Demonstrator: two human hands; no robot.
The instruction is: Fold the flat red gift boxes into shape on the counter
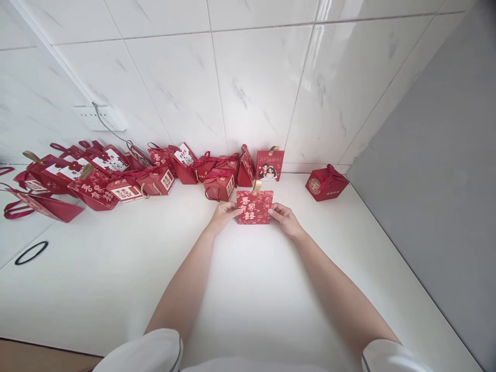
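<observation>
Between my two hands stands a red gift box (pixel 260 206) with pale lettering, a floral pattern and a gold ribbon loop on top. My left hand (pixel 223 214) pinches its left edge, thumb on the front face. On the opposite edge, my right hand (pixel 285 218) grips it the same way. Close behind is another red box with a cartoon couple (pixel 270 168). A small red box with a bow and rope handle (pixel 219 184) sits just beyond my left hand. The fingers behind the held box are partly hidden.
Several red gift boxes (pixel 96 191) crowd the left back of the white table (pixel 248 299). One red hexagonal box (pixel 327 183) stands at the right. A black ring (pixel 31 253) lies at left. Behind are a tiled wall (pixel 263 93) and socket (pixel 99 119); a grey panel (pixel 434 181) borders the right.
</observation>
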